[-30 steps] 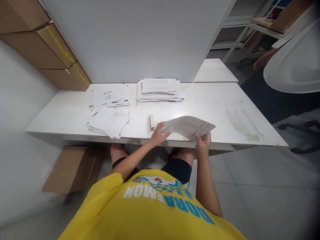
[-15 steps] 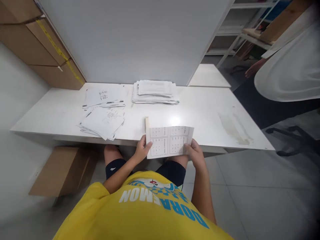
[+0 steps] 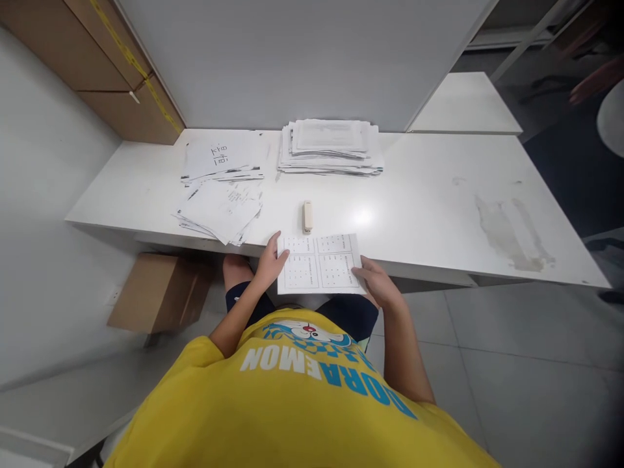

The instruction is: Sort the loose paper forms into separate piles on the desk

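Between my two hands is a white sheet of paper [image 3: 319, 270] with printed boxes of text, held over the table's front edge. My left hand [image 3: 271, 262] grips its left edge, thumb on top. At the right edge, my right hand [image 3: 379, 281] is closed on the same paper, the thumb lying on its face. Whether it is one sheet or several I cannot tell. Just beyond the paper, a small cream-coloured stapler-like block [image 3: 307, 216] lies on the white table [image 3: 414, 201].
Loose papers [image 3: 221, 208] lie spread on the left of the table, with a handwritten sheet [image 3: 219, 155] behind them. A thick paper stack [image 3: 331, 148] sits by the grey partition [image 3: 302, 58]. Cardboard boxes [image 3: 160, 110] stand at left; another box [image 3: 151, 292] is below. A person's hand [image 3: 595, 79] shows far right.
The view has shifted, so the table sits further right and higher. The paper has come away from the cream block, which now shows whole. Both hands still hold the paper.
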`<state>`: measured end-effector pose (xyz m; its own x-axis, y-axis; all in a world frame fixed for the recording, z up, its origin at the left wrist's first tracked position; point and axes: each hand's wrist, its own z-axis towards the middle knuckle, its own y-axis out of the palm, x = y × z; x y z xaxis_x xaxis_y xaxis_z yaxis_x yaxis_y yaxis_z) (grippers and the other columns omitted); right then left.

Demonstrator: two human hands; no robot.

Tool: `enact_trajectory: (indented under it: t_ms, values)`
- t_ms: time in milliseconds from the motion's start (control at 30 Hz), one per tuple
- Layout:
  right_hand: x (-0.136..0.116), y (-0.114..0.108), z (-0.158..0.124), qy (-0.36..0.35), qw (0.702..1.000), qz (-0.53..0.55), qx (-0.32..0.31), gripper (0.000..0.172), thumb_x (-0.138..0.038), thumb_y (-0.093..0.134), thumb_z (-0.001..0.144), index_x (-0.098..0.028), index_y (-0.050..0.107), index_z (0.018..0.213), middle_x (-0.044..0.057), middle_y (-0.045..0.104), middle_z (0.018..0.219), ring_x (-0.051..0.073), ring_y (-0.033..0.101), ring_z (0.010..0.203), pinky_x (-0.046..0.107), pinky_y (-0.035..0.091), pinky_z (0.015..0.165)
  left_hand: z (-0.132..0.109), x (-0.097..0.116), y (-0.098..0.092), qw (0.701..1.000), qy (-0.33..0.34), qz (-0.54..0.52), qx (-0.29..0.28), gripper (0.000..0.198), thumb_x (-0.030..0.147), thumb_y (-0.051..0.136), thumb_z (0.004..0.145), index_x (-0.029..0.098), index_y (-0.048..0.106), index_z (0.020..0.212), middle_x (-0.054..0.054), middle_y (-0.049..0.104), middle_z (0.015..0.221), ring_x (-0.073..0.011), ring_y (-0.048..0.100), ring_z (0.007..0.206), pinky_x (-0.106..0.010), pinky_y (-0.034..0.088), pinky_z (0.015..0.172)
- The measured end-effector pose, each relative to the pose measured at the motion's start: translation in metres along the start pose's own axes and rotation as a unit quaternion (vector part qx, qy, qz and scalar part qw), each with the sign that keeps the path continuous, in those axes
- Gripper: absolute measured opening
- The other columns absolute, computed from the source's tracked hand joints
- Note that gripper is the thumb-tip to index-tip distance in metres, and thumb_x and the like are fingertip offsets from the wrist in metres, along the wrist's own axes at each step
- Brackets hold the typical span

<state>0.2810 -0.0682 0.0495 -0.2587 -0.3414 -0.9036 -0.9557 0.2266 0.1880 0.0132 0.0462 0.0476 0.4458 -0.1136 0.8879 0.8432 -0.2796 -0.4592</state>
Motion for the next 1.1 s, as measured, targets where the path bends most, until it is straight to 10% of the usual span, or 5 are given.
enact_trajectory:
  t_ms: [200, 433, 600, 1100]
  values:
    - [-0.002, -0.015, 0.011, -0.023, 0.996, 0.034, 0.084, 0.031, -0.029, 0.068, 0.064, -0.02, 0.067, 0.094, 0.007, 0.075, 0.097, 0.03, 0.068, 0.099, 0.046, 0.054, 0.088, 0.007, 0.011, 0.007, 0.999, 0.01, 0.033, -0.019, 0.054, 0.026, 0.054, 0.09, 0.02, 0.044, 0.143, -0.002, 0.061, 0.094, -0.0089, 0.052, 0.061, -0.025, 0.048, 0.067]
    - [-0.001, -0.048, 0.014, -0.029, 0.992, -0.008, 0.122, 0.029, -0.032, 0.067, 0.066, -0.021, 0.066, 0.093, 0.005, 0.075, 0.089, 0.028, 0.069, 0.089, 0.043, 0.057, 0.082, 0.005, 0.033, 0.012, 0.97, 0.118, 0.212, 0.012, 0.055, 0.031, 0.044, 0.094, 0.016, 0.039, 0.147, -0.014, 0.06, 0.121, -0.0257, 0.059, 0.103, -0.036, 0.049, 0.085]
    - [0.0, -0.058, 0.013, -0.025, 0.992, -0.012, 0.122, 0.026, -0.03, 0.067, 0.066, -0.022, 0.067, 0.091, 0.004, 0.075, 0.088, 0.027, 0.07, 0.085, 0.044, 0.057, 0.081, 0.021, 0.033, 0.022, 0.925, 0.256, 0.276, -0.041, 0.056, 0.029, 0.036, 0.097, 0.019, 0.033, 0.151, -0.011, 0.04, 0.155, -0.0316, 0.036, 0.14, -0.048, 0.033, 0.111]
    - [0.004, -0.049, 0.019, -0.042, 0.99, 0.026, 0.132, 0.03, -0.032, 0.068, 0.063, -0.02, 0.07, 0.091, 0.005, 0.076, 0.086, 0.028, 0.071, 0.085, 0.04, 0.057, 0.076, 0.04, 0.011, 0.031, 0.915, 0.293, 0.275, -0.03, 0.05, 0.022, 0.041, 0.093, 0.021, 0.052, 0.142, -0.008, 0.052, 0.146, -0.0282, 0.047, 0.137, -0.048, 0.031, 0.114]
